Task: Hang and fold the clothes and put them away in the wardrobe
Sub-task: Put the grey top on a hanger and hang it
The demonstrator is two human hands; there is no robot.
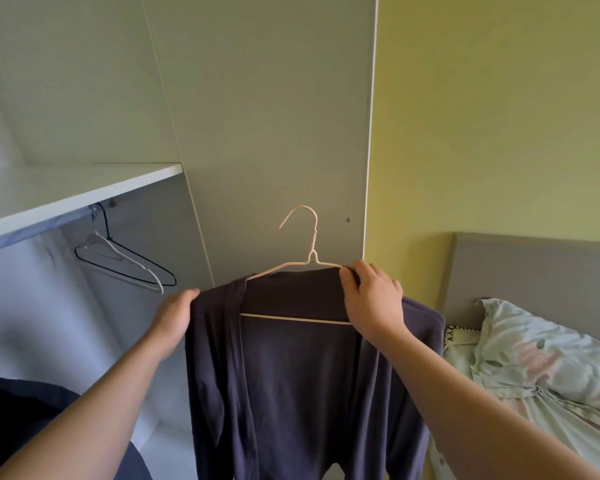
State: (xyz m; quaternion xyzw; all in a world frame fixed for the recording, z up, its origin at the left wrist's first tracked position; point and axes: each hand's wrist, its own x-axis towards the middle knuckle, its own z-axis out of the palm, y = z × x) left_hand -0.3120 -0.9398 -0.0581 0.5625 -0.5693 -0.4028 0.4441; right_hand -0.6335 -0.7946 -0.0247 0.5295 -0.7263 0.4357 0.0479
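We are squaring a dark cardigan on a hanger: left fingers gripping its shoulder, right fingers pinching the wire and collar together.

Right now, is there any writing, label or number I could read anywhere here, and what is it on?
On the white cloth beside the pillow: dark printed letters, partly hidden and turned sideways, not readable.
On the cardigan, hanger and wardrobe door: no text visible.
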